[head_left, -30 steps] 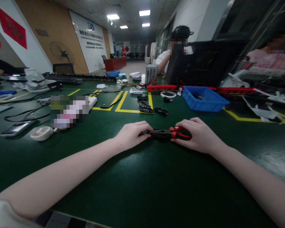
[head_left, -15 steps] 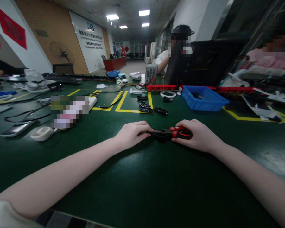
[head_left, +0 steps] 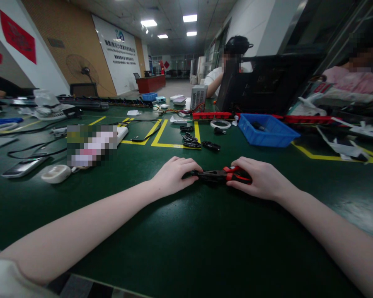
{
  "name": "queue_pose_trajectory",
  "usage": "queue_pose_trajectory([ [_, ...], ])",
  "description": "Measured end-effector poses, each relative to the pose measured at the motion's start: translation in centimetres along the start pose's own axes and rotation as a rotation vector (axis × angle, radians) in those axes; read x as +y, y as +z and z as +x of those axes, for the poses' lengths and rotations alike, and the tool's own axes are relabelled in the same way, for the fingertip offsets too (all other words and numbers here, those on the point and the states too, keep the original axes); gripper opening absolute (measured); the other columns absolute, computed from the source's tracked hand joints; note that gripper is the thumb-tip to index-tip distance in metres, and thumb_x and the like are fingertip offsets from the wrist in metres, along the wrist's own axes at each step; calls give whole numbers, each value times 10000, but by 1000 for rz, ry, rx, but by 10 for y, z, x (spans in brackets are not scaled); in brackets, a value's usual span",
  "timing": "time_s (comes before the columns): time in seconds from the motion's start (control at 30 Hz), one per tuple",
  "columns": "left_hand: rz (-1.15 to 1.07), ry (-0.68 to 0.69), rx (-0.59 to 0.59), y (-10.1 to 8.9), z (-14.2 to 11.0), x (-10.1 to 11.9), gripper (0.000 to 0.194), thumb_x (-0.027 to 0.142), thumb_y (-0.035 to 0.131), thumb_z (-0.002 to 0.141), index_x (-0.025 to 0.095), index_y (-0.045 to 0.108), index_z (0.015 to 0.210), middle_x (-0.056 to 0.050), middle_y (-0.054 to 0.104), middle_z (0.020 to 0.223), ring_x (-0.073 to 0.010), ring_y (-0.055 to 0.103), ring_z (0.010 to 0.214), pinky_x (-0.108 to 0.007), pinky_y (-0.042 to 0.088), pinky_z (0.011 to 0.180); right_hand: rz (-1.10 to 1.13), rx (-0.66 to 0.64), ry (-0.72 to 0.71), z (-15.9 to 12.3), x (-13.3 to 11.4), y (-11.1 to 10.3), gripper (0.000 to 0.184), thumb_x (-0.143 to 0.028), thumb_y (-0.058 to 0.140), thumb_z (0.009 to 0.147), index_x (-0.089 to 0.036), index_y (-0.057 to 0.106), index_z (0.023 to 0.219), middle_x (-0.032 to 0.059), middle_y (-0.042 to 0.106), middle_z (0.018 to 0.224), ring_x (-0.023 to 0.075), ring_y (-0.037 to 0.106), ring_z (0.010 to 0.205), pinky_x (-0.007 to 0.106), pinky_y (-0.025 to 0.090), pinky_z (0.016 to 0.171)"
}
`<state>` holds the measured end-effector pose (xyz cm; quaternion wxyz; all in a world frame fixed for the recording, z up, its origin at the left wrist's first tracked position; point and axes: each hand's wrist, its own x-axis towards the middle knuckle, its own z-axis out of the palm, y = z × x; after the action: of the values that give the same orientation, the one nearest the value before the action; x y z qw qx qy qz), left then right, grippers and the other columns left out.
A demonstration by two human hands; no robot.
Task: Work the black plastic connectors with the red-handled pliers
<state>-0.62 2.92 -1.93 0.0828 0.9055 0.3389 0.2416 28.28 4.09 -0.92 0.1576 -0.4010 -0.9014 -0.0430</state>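
My right hand is closed around the red and black handles of a pair of long-nose pliers, held low over the green table. The dark jaws point left, toward my left hand. The thumb and fingers of that hand pinch a small black piece at the tips of the jaws; my fingers hide most of it, so its kind does not show. Beyond my hands lie several black cylindrical parts in a loose group, with one more black part just right of them.
A blue bin with dark parts in it stands at the back right. Red strips and a white ring-shaped coil lie behind. At the left are a phone, a white case and black straps. People sit across the table.
Both hands and the pliers stay in nearly the same place. The pliers' handles look slightly shifted, and the whole view has moved a little.
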Motion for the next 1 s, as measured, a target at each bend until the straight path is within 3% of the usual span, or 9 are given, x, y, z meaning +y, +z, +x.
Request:
queue_pose_trajectory([
  [0.33, -224, -12, 4, 4, 1, -10, 245, 202, 641, 882, 196, 642, 1127, -47, 665, 1171, -190, 622, 1050, -347, 502, 918, -58, 48, -45, 0, -2, 1, 419, -555, 590, 828, -169, 598, 992, 102, 654, 905, 223, 631, 737, 332, 495, 616],
  [0.73, -199, -58, 3, 3, 3, -11, 234, 204, 667, 864, 210, 644, 1097, -18, 690, 1095, -181, 635, 953, -323, 516, 852, -34, 13, -13, 2, 0, -2, 457, -594, 558, 828, -172, 599, 997, 103, 649, 920, 238, 637, 758, 348, 491, 627],
  [1.0, -19, -11, -19, 5, 1, -8, 223, 249, 569, 941, 234, 593, 1162, -30, 674, 1118, -196, 630, 1001, -334, 512, 857, -3, -12, 22, 1, 4, 1, 435, -588, 572, 822, -189, 594, 992, 90, 654, 922, 226, 635, 762, 335, 483, 632],
])
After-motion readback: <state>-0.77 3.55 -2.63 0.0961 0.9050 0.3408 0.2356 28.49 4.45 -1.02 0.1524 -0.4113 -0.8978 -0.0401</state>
